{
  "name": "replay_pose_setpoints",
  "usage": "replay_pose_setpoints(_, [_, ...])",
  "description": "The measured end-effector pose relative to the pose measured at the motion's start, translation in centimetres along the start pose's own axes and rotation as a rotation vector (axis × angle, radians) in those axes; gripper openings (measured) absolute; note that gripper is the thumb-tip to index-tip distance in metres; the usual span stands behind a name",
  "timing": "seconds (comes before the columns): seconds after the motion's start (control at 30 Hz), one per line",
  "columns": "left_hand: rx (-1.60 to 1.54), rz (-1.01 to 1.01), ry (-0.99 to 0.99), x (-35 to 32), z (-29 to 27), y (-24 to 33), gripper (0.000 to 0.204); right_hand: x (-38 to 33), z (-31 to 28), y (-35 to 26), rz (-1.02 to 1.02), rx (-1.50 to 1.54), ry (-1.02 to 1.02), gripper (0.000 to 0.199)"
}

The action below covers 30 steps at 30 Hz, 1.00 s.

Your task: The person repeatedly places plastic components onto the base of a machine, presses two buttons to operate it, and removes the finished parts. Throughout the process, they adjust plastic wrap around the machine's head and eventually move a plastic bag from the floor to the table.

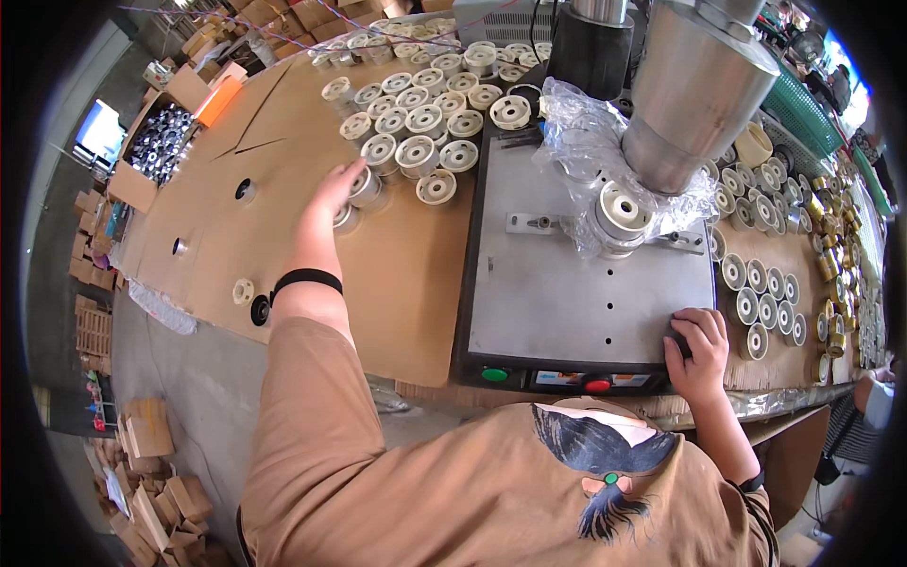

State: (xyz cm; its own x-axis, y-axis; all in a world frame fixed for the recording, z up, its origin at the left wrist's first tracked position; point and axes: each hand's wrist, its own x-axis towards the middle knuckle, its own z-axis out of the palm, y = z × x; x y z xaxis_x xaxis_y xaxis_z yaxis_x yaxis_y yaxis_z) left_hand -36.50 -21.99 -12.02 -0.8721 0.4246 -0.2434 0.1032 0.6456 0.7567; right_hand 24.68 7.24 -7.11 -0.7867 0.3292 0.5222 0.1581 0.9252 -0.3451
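My left hand [333, 189] is stretched out to the left side of the table, its fingers curved against a round off-white metal housing [367, 190]. The thumb side is partly hidden. A second housing [346, 219] shows just below that hand. Many similar housings [417, 151] stand beside it, some stacked. My right hand [701, 352] rests with bent fingers on the front right corner of the press base [557, 307], holding nothing. Under the thick metal press head [694, 94], another housing [624, 210] sits on the fixture, surrounded by clear plastic film [576, 132].
Green [494, 375] and red [597, 385] buttons sit on the press front. To the right lie more housings [756, 276] and brass-coloured parts [831, 255]. A few small black rings [245, 190] lie on the brown table sheet [406, 302]. Cardboard boxes [149, 430] stand on the floor.
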Motion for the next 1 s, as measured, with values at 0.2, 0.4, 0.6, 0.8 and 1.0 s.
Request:
replay_pose_setpoints(0.2, [-0.226, 0.087, -0.062, -4.4, 2.3, -0.4, 0.077, -0.2, -0.6, 0.0, -0.004, -0.006, -0.005, 0.023])
replay_pose_setpoints(0.4, [-0.06, 0.281, -0.22, -12.7, 8.8, -0.2, 0.051, -1.2, -0.4, 1.2, -0.017, -0.046, 0.009, 0.022])
replay_pose_setpoints(0.6, [-0.103, 0.455, -0.068, -13.4, 0.3, -2.6, 0.055, 2.8, -2.9, 5.3, 0.583, 0.501, -0.032, 0.022])
replay_pose_setpoints(0.8, [-0.106, 0.733, -0.13, -26.5, 8.9, 11.7, 0.054, 4.2, -5.7, 11.8, 0.662, 0.2, 0.268, 0.026])
replay_pose_setpoints(1.0, [-0.078, 1.134, -0.881, -44.1, 26.4, 25.6, 0.033, 4.1, -6.0, 13.9, 0.616, -0.158, 0.219, 0.027])
